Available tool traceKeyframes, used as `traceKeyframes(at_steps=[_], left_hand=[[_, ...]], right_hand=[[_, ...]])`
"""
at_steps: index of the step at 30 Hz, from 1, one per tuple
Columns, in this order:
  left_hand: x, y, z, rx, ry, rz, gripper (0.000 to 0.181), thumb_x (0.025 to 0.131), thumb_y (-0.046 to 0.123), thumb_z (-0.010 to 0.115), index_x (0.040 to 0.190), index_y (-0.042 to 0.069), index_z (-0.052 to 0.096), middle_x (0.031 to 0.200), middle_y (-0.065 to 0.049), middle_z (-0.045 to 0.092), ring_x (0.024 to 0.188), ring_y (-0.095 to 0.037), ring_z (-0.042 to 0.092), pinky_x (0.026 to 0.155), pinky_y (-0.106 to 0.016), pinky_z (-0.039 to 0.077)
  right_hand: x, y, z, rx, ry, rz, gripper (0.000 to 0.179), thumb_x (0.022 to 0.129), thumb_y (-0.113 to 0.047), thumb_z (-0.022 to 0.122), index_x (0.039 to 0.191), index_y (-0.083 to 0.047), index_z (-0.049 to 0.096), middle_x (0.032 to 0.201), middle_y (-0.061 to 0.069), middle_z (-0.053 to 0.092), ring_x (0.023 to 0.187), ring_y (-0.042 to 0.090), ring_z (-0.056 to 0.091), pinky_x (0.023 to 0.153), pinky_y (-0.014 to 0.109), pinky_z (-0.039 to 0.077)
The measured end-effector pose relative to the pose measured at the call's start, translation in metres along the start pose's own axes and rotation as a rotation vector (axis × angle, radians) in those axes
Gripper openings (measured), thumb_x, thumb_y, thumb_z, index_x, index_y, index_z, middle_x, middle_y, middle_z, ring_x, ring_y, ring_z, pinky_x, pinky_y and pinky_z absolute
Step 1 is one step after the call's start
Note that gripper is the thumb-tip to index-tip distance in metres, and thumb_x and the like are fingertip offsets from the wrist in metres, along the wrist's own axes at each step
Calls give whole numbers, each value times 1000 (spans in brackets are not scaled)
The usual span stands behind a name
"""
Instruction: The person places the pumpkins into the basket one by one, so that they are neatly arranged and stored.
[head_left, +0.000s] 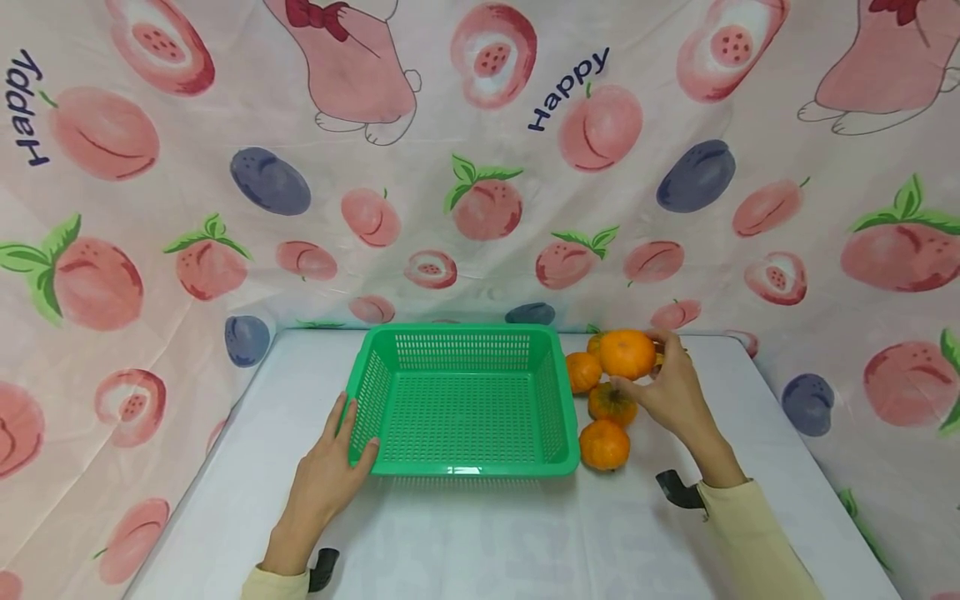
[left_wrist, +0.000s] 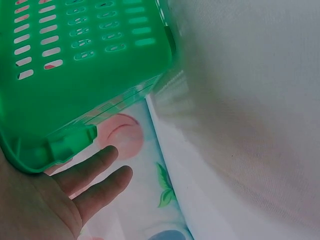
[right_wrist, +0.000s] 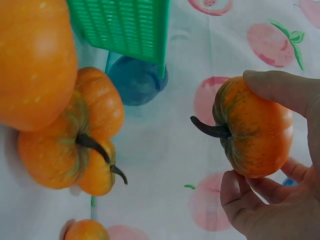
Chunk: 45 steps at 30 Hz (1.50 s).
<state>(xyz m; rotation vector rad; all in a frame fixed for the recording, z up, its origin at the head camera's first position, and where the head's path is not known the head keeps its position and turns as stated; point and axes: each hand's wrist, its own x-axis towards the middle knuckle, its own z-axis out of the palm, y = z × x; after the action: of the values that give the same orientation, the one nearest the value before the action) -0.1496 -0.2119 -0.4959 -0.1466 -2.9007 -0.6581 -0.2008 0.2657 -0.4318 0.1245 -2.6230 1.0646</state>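
My right hand (head_left: 678, 392) holds a small orange pumpkin (head_left: 627, 354) between thumb and fingers, above other pumpkins. In the right wrist view, the dark curved stem of the held pumpkin (right_wrist: 256, 130) points left, away from the palm. My left hand (head_left: 326, 475) rests at the left side of a green plastic basket (head_left: 465, 470), thumb at the front left corner of the rim. Two fingers (left_wrist: 102, 192) stretch out straight past the rim in the left wrist view. No pumpkin lies inside the basket.
Several small pumpkins lie along the basket's right side, among them a greenish-orange pumpkin (head_left: 612, 406) and a front pumpkin (head_left: 604, 446). A white cloth (head_left: 480, 542) covers the table. Behind it hangs a fruit-print curtain (head_left: 420, 167).
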Motion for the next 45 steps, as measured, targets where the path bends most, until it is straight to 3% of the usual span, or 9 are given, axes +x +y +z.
traceKeyframes(at_steps=[7, 16, 21, 25, 30, 37, 45], left_hand=[[0, 1, -1, -2, -3, 0, 74, 98, 43, 53, 155, 3, 28, 164, -14, 18, 99, -40, 68, 58, -41, 52], [0, 2, -2, -4, 5, 6, 73, 98, 42, 53, 154, 2, 28, 164, -15, 19, 91, -38, 69, 55, -38, 50], [0, 2, -2, -5, 5, 1, 73, 98, 42, 54, 154, 3, 29, 164, -14, 20, 85, -34, 69, 53, -36, 48], [0, 2, -2, -5, 5, 0, 73, 98, 41, 54, 155, 3, 28, 164, -13, 19, 84, -34, 69, 53, -36, 48], [0, 1, -2, -2, 1, -3, 73, 98, 42, 54, 155, 3, 28, 164, -14, 19, 89, -36, 69, 56, -39, 50], [0, 1, -1, -2, 0, -7, 74, 98, 43, 54, 154, 3, 28, 164, -14, 19, 100, -40, 68, 63, -45, 54], [0, 1, -1, -5, -1, -7, 74, 98, 43, 54, 155, 3, 28, 164, -13, 18, 98, -39, 68, 60, -42, 53]], right_hand=[[6, -8, 3, 30, 20, -20, 82, 78, -24, 84, 139, 1, 35, 133, 24, 48, 114, 40, 51, 92, 57, 49], [13, -23, 5, -2, 24, -63, 79, 80, -26, 82, 142, -2, 40, 131, 19, 51, 110, 31, 49, 84, 39, 46], [17, -26, 8, 25, 4, -78, 76, 81, -28, 81, 143, -7, 43, 135, 18, 49, 115, 33, 51, 94, 50, 50], [20, -26, 11, 75, -20, -74, 75, 81, -27, 81, 144, -9, 44, 141, 18, 44, 121, 37, 50, 101, 58, 47], [21, -29, 16, 90, -45, -77, 76, 81, -24, 81, 145, -10, 42, 142, 19, 41, 119, 38, 51, 100, 58, 47], [23, -38, 20, 147, -57, -74, 90, 79, -19, 83, 149, -5, 28, 147, 21, 40, 129, 42, 49, 104, 57, 44], [25, -49, 24, 137, -70, -83, 83, 78, -23, 84, 142, -3, 34, 142, 21, 45, 130, 42, 49, 105, 56, 45]])
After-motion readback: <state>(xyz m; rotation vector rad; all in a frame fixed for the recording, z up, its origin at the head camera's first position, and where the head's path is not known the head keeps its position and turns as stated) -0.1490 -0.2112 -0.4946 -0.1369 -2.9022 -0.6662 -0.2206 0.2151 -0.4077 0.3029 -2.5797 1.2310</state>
